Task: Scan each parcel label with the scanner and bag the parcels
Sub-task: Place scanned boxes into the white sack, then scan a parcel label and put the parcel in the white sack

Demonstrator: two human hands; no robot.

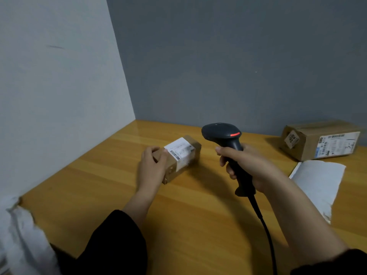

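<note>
Head view: left forearm reaches forward from a dark sleeve, and the left hand grips the near end of a small parcel, fingers curled over its top and thumb beside the white label. The parcel lies on the table toward the far left corner, label up. The right hand is wrapped round the handle of the black scanner, index finger at the front, red light lit on the head, which tilts toward the parcel without touching it. A cable trails back toward the near edge. A larger parcel sits at the far edge, right. A white bag lies flat just before it.
</note>
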